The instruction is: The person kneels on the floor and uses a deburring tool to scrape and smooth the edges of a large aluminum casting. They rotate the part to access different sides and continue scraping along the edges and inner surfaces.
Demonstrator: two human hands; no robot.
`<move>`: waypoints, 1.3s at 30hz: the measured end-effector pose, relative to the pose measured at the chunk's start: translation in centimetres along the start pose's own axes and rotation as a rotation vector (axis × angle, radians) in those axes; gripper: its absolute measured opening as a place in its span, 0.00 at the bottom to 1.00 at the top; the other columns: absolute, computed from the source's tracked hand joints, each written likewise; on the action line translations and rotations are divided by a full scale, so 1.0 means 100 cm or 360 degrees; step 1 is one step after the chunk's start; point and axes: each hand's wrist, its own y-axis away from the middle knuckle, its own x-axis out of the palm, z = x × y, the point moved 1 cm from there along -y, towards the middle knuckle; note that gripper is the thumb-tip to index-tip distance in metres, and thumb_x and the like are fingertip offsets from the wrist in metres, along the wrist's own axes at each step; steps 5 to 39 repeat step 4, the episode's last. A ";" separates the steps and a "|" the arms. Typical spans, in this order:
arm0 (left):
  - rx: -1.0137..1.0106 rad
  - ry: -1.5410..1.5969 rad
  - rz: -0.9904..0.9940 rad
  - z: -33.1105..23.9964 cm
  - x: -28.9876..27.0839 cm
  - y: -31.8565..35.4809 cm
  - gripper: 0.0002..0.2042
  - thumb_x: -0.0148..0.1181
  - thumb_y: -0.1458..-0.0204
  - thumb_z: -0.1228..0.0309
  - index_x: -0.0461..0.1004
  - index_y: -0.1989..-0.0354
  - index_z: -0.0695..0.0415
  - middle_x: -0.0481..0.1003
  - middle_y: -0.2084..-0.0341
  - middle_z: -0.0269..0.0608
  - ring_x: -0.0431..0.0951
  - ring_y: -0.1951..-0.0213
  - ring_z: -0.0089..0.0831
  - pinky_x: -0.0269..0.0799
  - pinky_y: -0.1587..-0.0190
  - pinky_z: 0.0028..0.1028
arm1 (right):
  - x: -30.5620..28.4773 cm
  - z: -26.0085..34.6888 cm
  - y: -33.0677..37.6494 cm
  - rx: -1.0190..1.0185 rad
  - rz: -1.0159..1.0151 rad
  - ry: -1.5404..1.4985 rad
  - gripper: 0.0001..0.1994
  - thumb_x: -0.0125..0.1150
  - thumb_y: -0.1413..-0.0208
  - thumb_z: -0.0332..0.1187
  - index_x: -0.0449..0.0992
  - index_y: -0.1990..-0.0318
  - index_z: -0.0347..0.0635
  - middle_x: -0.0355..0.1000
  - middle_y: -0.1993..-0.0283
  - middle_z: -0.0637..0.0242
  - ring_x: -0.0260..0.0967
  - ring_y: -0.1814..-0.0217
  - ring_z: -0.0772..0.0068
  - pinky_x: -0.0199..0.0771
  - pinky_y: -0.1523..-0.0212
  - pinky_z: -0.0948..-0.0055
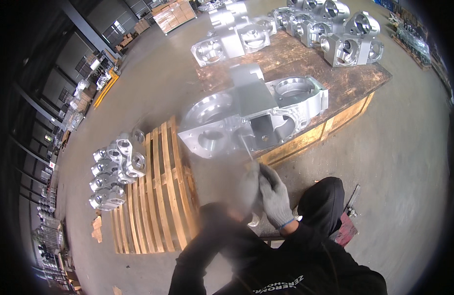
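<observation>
A large silvery machined metal casting [259, 101] with round bores lies on the near end of a brown-topped wooden bench [310, 66]. My right hand [277, 199], in a grey knit glove with a blue cuff, is just below the casting's near edge, its fingers bent and pressed together. Close against it on the left is my left hand [239, 189], also gloved, but a hazy patch smears its fingers. A thin, pale rod-like piece [247, 148] rises from between the hands toward the casting's opening; which hand grips it is unclear.
More castings [347, 46] stand along the bench's far side. To the left, a slatted wooden pallet [160, 182] bears several smaller castings [116, 169]. My bent knee [323, 201] is at right, near a red object [346, 230] and a metal tool [354, 199] on the floor.
</observation>
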 end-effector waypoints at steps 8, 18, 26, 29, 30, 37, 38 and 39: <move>0.0103 -0.0112 -0.0001 -0.005 0.003 -0.007 0.28 0.42 0.24 0.55 0.59 0.25 0.63 0.71 0.35 0.43 0.71 0.35 0.31 0.64 0.32 0.26 | -0.008 0.016 0.001 -0.0008 0.0102 0.0375 0.24 0.54 0.28 0.35 0.68 0.31 0.29 0.74 0.34 0.53 0.70 0.31 0.65 0.66 0.31 0.70; 0.0103 -0.0112 -0.0001 -0.005 0.003 -0.007 0.28 0.42 0.24 0.55 0.59 0.25 0.63 0.71 0.35 0.43 0.71 0.35 0.31 0.64 0.32 0.26 | -0.008 0.016 0.001 -0.0008 0.0102 0.0375 0.24 0.54 0.28 0.35 0.68 0.31 0.29 0.74 0.34 0.53 0.70 0.31 0.65 0.66 0.31 0.70; 0.0103 -0.0112 -0.0001 -0.005 0.003 -0.007 0.28 0.42 0.24 0.55 0.59 0.25 0.63 0.71 0.35 0.43 0.71 0.35 0.31 0.64 0.32 0.26 | -0.008 0.016 0.001 -0.0008 0.0102 0.0375 0.24 0.54 0.28 0.35 0.68 0.31 0.29 0.74 0.34 0.53 0.70 0.31 0.65 0.66 0.31 0.70; 0.0103 -0.0112 -0.0001 -0.005 0.003 -0.007 0.28 0.42 0.24 0.55 0.59 0.25 0.63 0.71 0.35 0.43 0.71 0.35 0.31 0.64 0.32 0.26 | -0.008 0.016 0.001 -0.0008 0.0102 0.0375 0.24 0.54 0.28 0.35 0.68 0.31 0.29 0.74 0.34 0.53 0.70 0.31 0.65 0.66 0.31 0.70; 0.0103 -0.0112 -0.0001 -0.005 0.003 -0.007 0.28 0.42 0.24 0.55 0.59 0.25 0.63 0.71 0.35 0.43 0.71 0.35 0.31 0.64 0.32 0.26 | -0.008 0.016 0.001 -0.0008 0.0102 0.0375 0.24 0.54 0.28 0.35 0.68 0.31 0.29 0.74 0.34 0.53 0.70 0.31 0.65 0.66 0.31 0.70; 0.0103 -0.0112 -0.0001 -0.005 0.003 -0.007 0.28 0.42 0.24 0.55 0.59 0.25 0.63 0.71 0.35 0.43 0.71 0.35 0.31 0.64 0.32 0.26 | -0.008 0.016 0.001 -0.0008 0.0102 0.0375 0.24 0.54 0.28 0.35 0.68 0.31 0.29 0.74 0.34 0.53 0.70 0.31 0.65 0.66 0.31 0.70; 0.0103 -0.0112 -0.0001 -0.005 0.003 -0.007 0.28 0.42 0.24 0.55 0.59 0.25 0.63 0.71 0.35 0.43 0.71 0.35 0.31 0.64 0.32 0.26 | -0.008 0.016 0.001 -0.0008 0.0102 0.0375 0.24 0.54 0.28 0.35 0.68 0.31 0.29 0.74 0.34 0.53 0.70 0.31 0.65 0.66 0.31 0.70; 0.0103 -0.0112 -0.0001 -0.005 0.003 -0.007 0.28 0.42 0.24 0.55 0.59 0.25 0.63 0.71 0.35 0.43 0.71 0.35 0.31 0.64 0.32 0.26 | -0.008 0.016 0.001 -0.0008 0.0102 0.0375 0.24 0.54 0.28 0.35 0.68 0.31 0.29 0.74 0.34 0.53 0.70 0.31 0.65 0.66 0.31 0.70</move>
